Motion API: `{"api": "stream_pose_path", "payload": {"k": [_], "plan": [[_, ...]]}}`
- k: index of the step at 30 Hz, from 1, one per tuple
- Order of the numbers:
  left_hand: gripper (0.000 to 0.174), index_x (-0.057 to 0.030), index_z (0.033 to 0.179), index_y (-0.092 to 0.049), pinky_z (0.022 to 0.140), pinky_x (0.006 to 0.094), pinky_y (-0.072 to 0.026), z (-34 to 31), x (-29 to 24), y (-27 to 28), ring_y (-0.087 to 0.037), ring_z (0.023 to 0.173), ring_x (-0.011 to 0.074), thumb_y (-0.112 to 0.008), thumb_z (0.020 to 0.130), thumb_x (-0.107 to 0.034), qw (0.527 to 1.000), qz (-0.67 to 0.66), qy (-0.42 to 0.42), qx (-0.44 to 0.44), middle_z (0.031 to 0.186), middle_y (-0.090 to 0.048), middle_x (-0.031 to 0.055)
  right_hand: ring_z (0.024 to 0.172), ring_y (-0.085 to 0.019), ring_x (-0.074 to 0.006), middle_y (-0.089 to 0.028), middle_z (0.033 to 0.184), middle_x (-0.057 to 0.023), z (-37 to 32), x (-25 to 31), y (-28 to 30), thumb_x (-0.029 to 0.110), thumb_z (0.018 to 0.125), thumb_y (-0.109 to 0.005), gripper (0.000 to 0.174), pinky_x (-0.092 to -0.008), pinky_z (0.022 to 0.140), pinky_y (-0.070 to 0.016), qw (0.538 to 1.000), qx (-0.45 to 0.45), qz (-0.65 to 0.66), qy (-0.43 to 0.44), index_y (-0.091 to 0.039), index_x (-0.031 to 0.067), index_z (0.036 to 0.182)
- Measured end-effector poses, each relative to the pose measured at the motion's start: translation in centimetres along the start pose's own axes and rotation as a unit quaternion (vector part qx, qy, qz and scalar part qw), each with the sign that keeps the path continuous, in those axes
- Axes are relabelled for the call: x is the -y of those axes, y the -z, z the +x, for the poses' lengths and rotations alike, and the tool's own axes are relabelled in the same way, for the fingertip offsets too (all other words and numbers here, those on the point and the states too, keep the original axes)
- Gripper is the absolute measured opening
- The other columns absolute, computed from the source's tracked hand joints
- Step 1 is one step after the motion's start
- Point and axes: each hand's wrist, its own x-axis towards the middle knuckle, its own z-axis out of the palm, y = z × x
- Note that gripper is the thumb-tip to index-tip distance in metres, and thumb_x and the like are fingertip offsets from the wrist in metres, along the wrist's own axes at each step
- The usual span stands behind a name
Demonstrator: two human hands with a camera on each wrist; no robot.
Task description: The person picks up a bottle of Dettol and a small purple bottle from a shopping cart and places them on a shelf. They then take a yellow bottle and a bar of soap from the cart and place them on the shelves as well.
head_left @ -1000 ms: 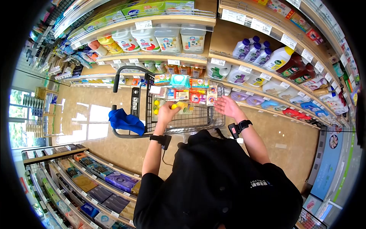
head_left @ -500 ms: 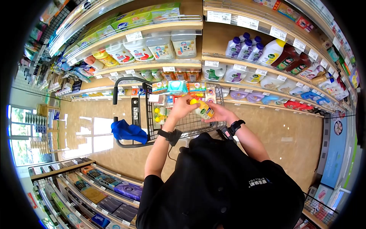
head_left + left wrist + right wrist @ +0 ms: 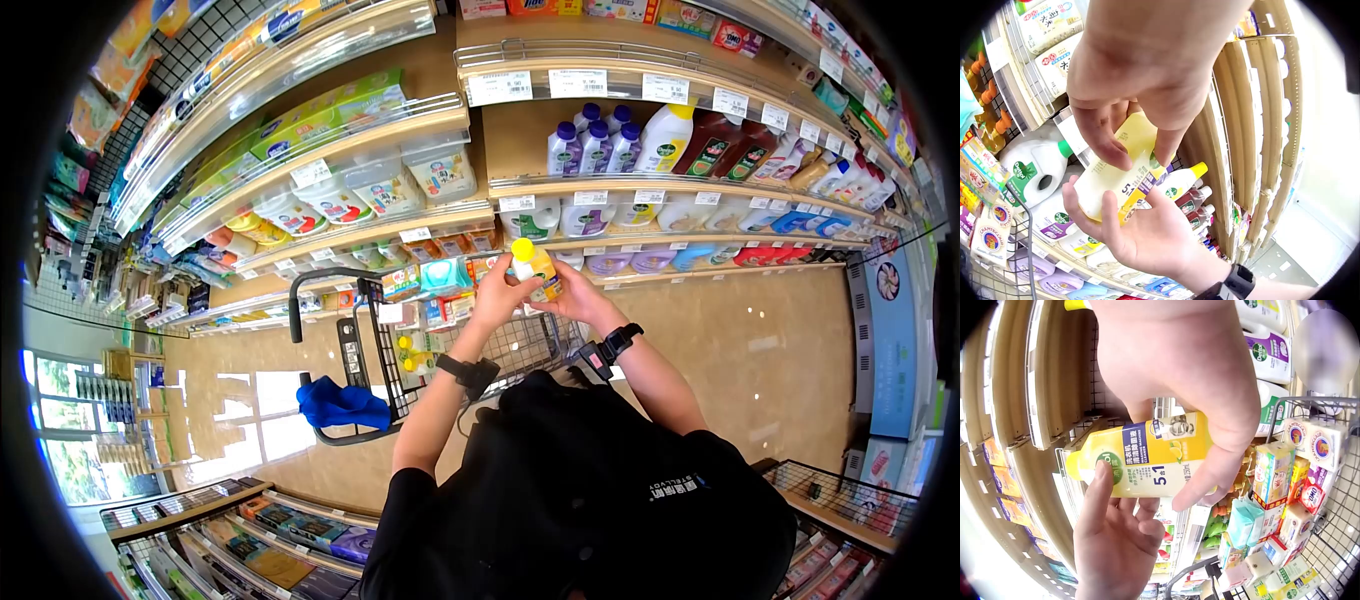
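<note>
Both hands hold a yellow-capped bottle of washing machine cleaner (image 3: 537, 274), over the cart. My left hand (image 3: 497, 297) pinches it near the cap end, thumb on the front label in the right wrist view. My right hand (image 3: 577, 298) grips the base end between thumb and fingers. The label, with a large "5合1", faces up in the right wrist view, where the bottle (image 3: 1154, 459) lies nearly sideways. Below the hands, the wire shopping cart (image 3: 520, 345) holds several boxes, a teal pack (image 3: 446, 275) and more yellow-capped bottles (image 3: 416, 357).
Shelves with detergent jugs (image 3: 590, 215) and purple-capped bottles (image 3: 594, 148) rise just beyond the cart. A blue cloth (image 3: 345, 404) hangs on the cart handle at left. Behind stand low shelves of boxed goods (image 3: 290, 530). Tiled floor (image 3: 720, 350) extends to the right.
My left hand has lifted the bottle up out of the cart. My right hand, empty and apart before, has come in and now grips it too. The head view has tilted up toward the shelves.
</note>
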Motion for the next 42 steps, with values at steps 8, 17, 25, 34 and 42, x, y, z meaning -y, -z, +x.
{"api": "stream_pose_path", "payload": {"k": [8,17,25,34,42], "plan": [[0.044,-0.0024,0.111,-0.055,0.065,0.0266,-0.0458,6.0,-1.5,1.6,-0.056,0.072,0.0116,-0.076,0.075,-0.016,0.988,0.029,-0.149,-0.034,0.086,-0.063,0.0057,0.115,-0.050,-0.0421,-0.045,0.129,-0.0235,0.5,2.7,2.1,0.046,0.091,-0.051,0.063,-0.0492,0.096,-0.0439,0.999,-0.046,0.025,-0.005,-0.031,0.0033,0.134],[0.038,0.0001,0.110,-0.054,0.083,0.0321,-0.0453,12.4,-4.8,4.0,-0.060,0.094,0.0194,-0.072,0.079,-0.014,0.975,0.113,-0.170,-0.093,0.101,-0.064,0.0109,0.116,-0.051,-0.0397,-0.045,0.129,-0.0227,-1.8,4.8,4.5,0.045,0.090,-0.054,0.061,-0.0464,0.097,-0.0435,0.999,-0.039,0.031,0.019,-0.038,-0.0012,0.126],[0.041,0.0011,0.114,-0.051,0.081,0.0296,-0.0468,19.2,-3.5,4.8,-0.060,0.094,0.0158,-0.070,0.080,-0.010,0.981,0.067,-0.178,-0.041,0.104,-0.063,0.0100,0.114,-0.052,-0.0397,-0.047,0.126,-0.0225,-2.9,6.0,6.8,0.044,0.090,-0.054,0.058,-0.0471,0.097,-0.0433,0.996,-0.063,0.043,0.041,-0.040,-0.0010,0.124],[0.049,0.0008,0.116,-0.052,0.078,0.0313,-0.0488,24.3,-0.6,4.8,-0.061,0.088,0.0199,-0.074,0.076,-0.016,0.980,0.078,-0.184,-0.016,0.101,-0.064,0.0141,0.115,-0.051,-0.0395,-0.051,0.123,-0.0215,-4.8,7.6,7.5,0.042,0.091,-0.053,0.054,-0.0466,0.099,-0.0423,0.993,-0.090,0.049,0.056,-0.041,0.0003,0.123],[0.064,0.0010,0.125,-0.048,0.079,0.0318,-0.0493,27.2,2.5,4.3,-0.061,0.095,0.0212,-0.076,0.075,-0.027,0.972,0.172,-0.161,0.025,0.112,-0.061,0.0151,0.117,-0.050,-0.0392,-0.047,0.129,-0.0218,-5.5,8.8,8.5,0.042,0.091,-0.053,0.060,-0.0465,0.100,-0.0412,0.992,-0.099,0.033,0.065,-0.037,-0.0022,0.128]]}}
